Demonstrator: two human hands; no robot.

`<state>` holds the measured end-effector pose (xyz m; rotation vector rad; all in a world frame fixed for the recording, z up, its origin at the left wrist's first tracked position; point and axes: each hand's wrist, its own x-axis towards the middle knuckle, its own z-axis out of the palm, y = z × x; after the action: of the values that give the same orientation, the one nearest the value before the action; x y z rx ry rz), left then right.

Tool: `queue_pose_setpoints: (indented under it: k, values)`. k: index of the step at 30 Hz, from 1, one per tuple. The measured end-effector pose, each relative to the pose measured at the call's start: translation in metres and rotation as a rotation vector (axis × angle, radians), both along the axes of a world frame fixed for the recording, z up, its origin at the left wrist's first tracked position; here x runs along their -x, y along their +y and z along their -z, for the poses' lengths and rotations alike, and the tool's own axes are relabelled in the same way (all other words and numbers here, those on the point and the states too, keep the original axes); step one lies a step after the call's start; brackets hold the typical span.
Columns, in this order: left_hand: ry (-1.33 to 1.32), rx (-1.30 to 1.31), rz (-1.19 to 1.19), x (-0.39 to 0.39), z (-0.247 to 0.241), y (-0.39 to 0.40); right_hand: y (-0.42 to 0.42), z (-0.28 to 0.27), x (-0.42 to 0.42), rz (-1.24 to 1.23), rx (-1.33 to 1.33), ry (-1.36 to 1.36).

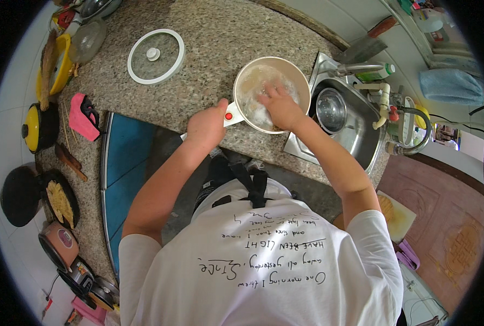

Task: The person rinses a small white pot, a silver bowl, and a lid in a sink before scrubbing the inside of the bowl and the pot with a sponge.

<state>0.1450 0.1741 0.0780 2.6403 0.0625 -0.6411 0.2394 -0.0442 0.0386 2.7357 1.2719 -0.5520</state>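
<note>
My left hand (207, 127) is closed around the white handle (234, 114) of a cream-coloured saucepan (309, 94), near the handle's red dot. The pan stands on the granite countertop beside the sink. Inside it is cloudy, foamy liquid (252, 81). My right hand (282, 105) reaches down into the pan with its fingers partly in the foam. Whether anything lies beneath that palm is hidden. Left of the pan, a round glass lid (143, 65) with a white rim and knob lies on the countertop (213, 36).
Close on the right is a steel sink (354, 140) holding a metal bowl (330, 110), under a faucet (360, 68). A cleaver (362, 49) leans at the wall behind. Leftward lie a pink item (81, 116), a yellow-lidded pot (32, 128) and a pan of food (59, 199).
</note>
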Motion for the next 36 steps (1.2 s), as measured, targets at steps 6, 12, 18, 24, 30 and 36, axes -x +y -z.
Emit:
queue_pose_setpoints:
  k: [6,12,18,24,30,36]
  values:
    - [0.000,-0.005,-0.008,-0.002,0.000,-0.002,-0.007,0.014,-0.005,0.201,-0.260,0.063]
    - [-0.025,-0.001,-0.006,0.000,0.006,0.000,-0.003,0.018,-0.015,0.209,-0.411,0.018]
    - [-0.011,-0.011,-0.006,0.000,-0.001,-0.002,0.007,0.020,-0.037,0.206,-0.357,-0.146]
    - [-0.013,-0.042,-0.012,0.000,-0.003,-0.003,0.003,0.010,-0.018,0.177,-0.223,-0.011]
    - [-0.008,-0.031,-0.005,0.000,0.005,-0.002,-0.004,0.011,-0.006,0.169,-0.274,0.045]
    - [-0.013,-0.007,0.006,0.001,0.003,-0.001,0.027,0.022,-0.040,0.185,-0.400,-0.070]
